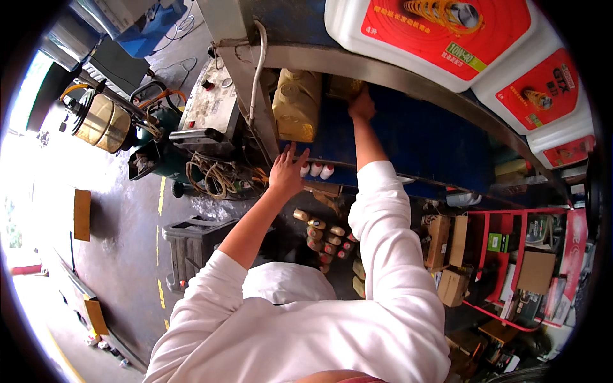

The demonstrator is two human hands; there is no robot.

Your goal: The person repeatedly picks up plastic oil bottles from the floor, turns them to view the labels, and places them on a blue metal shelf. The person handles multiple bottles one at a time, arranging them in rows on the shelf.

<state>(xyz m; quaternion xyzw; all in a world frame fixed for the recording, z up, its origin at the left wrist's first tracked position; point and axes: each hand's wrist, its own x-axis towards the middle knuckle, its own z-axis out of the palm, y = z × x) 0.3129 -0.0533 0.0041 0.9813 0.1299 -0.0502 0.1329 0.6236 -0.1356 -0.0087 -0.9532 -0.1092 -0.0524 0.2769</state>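
Observation:
A gold-yellow plastic jug (296,105) stands at the left end of a blue shelf. Deeper in and to its right is a second yellow container (343,87), mostly in shadow. My right hand (362,105) reaches onto the shelf and is closed on the right side of this second container; some of its fingers are hidden. My left hand (288,171) rests at the shelf's front edge, just below the jug, with its fingers spread and nothing held. Beside its fingertips are several small white bottles with red caps (316,170) on a lower level.
Large white oil jugs with red labels (447,32) line the upper shelf, behind a metal rail (357,64). A grey machine (207,105) with coiled hoses stands left. Several bottles (325,239) are below, a black bin (198,246) near left, a red rack with boxes (523,223) right.

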